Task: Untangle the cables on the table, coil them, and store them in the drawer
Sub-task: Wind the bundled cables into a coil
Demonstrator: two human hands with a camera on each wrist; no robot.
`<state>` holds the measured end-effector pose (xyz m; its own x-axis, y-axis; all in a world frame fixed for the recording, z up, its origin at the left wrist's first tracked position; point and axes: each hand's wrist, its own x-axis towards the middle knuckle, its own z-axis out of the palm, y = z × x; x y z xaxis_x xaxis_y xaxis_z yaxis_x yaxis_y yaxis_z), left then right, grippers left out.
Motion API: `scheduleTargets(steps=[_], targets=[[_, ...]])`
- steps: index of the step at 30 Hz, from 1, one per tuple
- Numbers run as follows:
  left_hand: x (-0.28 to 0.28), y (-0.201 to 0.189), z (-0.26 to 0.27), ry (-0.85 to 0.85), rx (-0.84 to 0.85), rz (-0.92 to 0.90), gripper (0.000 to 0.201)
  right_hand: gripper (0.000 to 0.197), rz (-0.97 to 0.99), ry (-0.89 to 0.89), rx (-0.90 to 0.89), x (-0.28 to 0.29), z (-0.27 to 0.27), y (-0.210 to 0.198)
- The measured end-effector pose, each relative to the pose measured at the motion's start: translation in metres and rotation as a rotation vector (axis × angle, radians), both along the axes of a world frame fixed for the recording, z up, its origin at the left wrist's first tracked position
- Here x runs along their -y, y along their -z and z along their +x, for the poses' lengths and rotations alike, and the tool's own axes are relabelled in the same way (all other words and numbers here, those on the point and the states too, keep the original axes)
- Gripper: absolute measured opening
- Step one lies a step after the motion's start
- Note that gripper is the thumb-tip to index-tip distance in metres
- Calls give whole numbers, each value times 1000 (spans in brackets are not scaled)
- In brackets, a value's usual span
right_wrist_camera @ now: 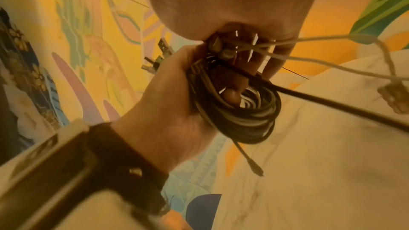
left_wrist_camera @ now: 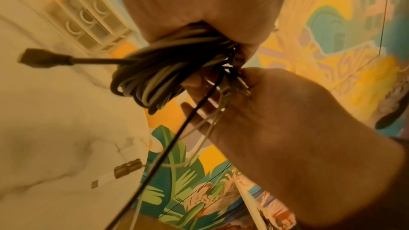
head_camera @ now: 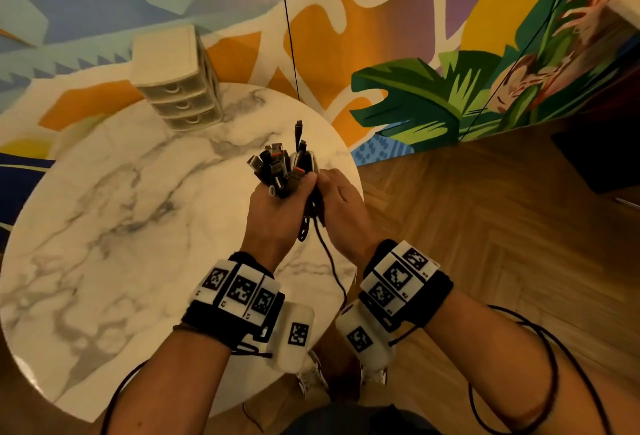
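Above the round marble table [head_camera: 121,226] both hands hold one bundle of cables [head_camera: 282,167], with several plugs sticking up from it. My left hand [head_camera: 287,190] grips the looped grey and black coil [left_wrist_camera: 163,71] in its fist. Close against it on the right, my right hand [head_camera: 322,181] pinches the strands beside the coil [right_wrist_camera: 241,111]. A black cable end [head_camera: 329,258] hangs down between my wrists. A black plug [left_wrist_camera: 44,58] pokes out sideways, and a thin white cable with a plug [right_wrist_camera: 392,96] trails loose over the table. The small beige drawer unit [head_camera: 176,81] stands at the table's far edge, drawers closed.
A painted mural wall rises behind the table. Wooden floor [head_camera: 485,244] lies to the right, with a dark object [head_camera: 602,157] at the far right. Thin black cords [head_camera: 289,25] hang in front of the wall. Black leads loop off my wrist bands.
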<state>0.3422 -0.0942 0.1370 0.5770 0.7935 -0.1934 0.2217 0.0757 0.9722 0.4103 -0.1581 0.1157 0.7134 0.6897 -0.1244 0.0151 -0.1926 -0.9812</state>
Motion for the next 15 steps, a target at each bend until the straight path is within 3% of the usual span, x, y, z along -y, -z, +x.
scheduleTargets(steps=[10, 15], targets=[[-12, -7, -7, 169, 93, -401, 24, 35, -112, -58, 557, 8, 2, 2], [-15, -4, -11, 129, 194, -560, 30, 32, -86, -142, 483, 7, 3, -3]])
